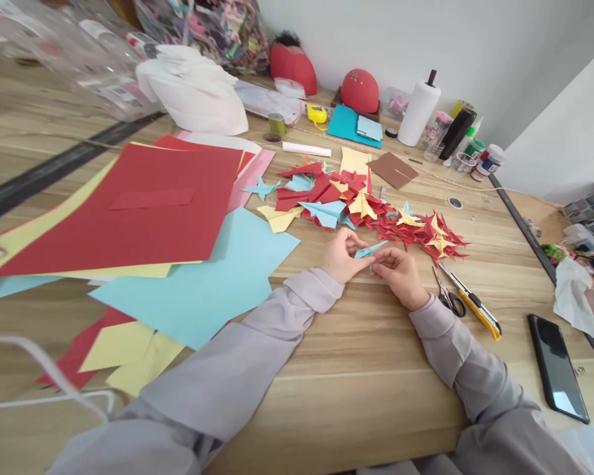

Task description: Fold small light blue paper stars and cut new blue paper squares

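Between my two hands is a small piece of folded light-blue paper (369, 250). My left hand (345, 256) pinches it from the left, thumb toward me. On its right end the fingers of my right hand (400, 272) are closed, partly hiding the lower edge. Just beyond my hands lies a heap of folded red paper stars (391, 227), with yellow and light-blue ones among them. A light-blue folded paper plane (324, 212) rests near my left fingertips. To the right of my right hand are black-handled scissors (450, 298) and a yellow utility knife (478, 307).
Stacked red paper sheets (178, 231) and a large light-blue sheet (212, 277) cover the left side. A black phone (557, 366) lies at right. Toward the wall stand a white bottle (420, 113), a red pincushion (360, 92) and a yellow tape measure (317, 114).
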Tool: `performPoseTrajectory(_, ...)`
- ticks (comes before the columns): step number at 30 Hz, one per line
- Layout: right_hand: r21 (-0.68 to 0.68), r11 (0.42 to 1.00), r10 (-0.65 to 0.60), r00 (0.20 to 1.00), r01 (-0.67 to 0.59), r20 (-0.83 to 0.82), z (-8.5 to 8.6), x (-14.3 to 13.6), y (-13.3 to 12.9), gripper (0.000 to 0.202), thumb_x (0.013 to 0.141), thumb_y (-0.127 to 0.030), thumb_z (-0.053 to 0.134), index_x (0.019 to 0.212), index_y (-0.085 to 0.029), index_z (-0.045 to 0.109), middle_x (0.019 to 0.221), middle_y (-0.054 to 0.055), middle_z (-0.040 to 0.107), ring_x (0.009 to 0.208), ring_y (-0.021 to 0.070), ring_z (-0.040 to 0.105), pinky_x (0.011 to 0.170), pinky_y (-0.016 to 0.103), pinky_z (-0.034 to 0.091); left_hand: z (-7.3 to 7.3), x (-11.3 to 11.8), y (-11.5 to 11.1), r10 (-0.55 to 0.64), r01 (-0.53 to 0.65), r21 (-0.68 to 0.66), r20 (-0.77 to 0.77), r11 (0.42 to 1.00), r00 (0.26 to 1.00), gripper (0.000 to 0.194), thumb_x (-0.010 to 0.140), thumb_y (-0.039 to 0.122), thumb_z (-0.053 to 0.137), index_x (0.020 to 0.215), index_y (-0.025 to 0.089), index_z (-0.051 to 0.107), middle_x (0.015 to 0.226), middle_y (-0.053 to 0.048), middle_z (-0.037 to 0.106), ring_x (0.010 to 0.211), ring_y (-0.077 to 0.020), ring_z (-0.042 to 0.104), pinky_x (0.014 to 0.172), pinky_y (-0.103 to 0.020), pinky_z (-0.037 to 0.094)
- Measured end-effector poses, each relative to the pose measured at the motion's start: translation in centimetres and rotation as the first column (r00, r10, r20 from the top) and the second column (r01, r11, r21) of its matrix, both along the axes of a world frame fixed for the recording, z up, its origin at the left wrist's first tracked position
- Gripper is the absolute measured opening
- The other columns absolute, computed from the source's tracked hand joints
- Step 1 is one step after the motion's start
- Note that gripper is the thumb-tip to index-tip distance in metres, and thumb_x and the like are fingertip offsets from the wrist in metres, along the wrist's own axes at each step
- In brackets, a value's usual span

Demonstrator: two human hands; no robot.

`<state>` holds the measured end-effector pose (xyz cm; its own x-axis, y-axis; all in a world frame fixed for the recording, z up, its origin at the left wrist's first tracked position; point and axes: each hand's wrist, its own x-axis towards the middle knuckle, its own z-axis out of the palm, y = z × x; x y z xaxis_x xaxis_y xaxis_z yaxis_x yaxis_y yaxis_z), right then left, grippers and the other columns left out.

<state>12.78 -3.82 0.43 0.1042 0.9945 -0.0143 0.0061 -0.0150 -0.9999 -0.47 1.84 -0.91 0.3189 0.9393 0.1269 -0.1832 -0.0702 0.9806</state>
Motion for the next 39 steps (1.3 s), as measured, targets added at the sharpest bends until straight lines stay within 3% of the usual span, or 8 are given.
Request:
performPoseTrajectory(9, -0.045, 0.999, -0.015, 0.999, 0.014, -0.029, 0.23, 0.17, 0.03, 0.03, 0.059, -0.033, 0.076, 0.077, -0.018, 0.058, 0.065, -0.001, 0.065, 0.055, 0.0124, 0.062, 0.052, 0.025, 0.049, 0.06, -0.32, 0.53, -0.048, 0.051, -0.081, 0.045, 0.995, 0.998, 0.046, 0.048, 0.015, 0.076, 0.081, 0.018, 0.044, 0.073, 0.001, 0.06, 0.068, -0.0141, 0.062, 0.062, -0.028, 0.049)
performPoseTrajectory(16, -0.052, 0.998, -0.033, 0.999, 0.032, -0.036, 0.21, 0.18, 0.06, 0.032, 0.058, -0.035, 0.077, 0.075, -0.017, 0.057, 0.063, -0.001, 0.065, 0.052, 0.0115, 0.06, 0.05, 0.024, 0.048, 0.3, -0.3, 0.44, -0.011, 0.021, -0.124, 0.079, 0.992, 0.997, 0.045, 0.045, 0.016, 0.077, 0.078, 0.016, 0.048, 0.071, 0.002, 0.058, 0.072, -0.0142, 0.06, 0.065, -0.029, 0.05)
performPoseTrajectory(34, 0.031, 0.999, -0.046, 0.999, 0.045, 0.023, -0.4, 0.15, 0.29, 0.028, 0.061, -0.035, 0.074, 0.071, -0.018, 0.054, 0.057, -0.005, 0.056, 0.046, 0.008, 0.049, 0.045, 0.022, 0.041, 0.35, -0.23, 0.19, -0.035, 0.041, -0.069, 0.079, 0.997, 0.996, 0.041, 0.046, 0.018, 0.079, 0.074, 0.015, 0.05, 0.069, 0.003, 0.057, 0.066, -0.0117, 0.057, 0.066, -0.029, 0.049)
performPoseTrajectory(39, 0.019, 1.0, -0.02, 1.0, 0.02, -0.013, -0.35, 0.23, 0.22, 0.03, 0.062, -0.036, 0.074, 0.078, -0.018, 0.057, 0.065, -0.002, 0.061, 0.049, 0.0089, 0.052, 0.046, 0.023, 0.044, 0.41, -0.36, 0.32, -0.051, 0.059, -0.098, 0.083, 0.993, 0.995, 0.041, 0.047, 0.02, 0.078, 0.075, 0.015, 0.05, 0.067, 0.002, 0.059, 0.064, -0.0139, 0.058, 0.061, -0.03, 0.049)
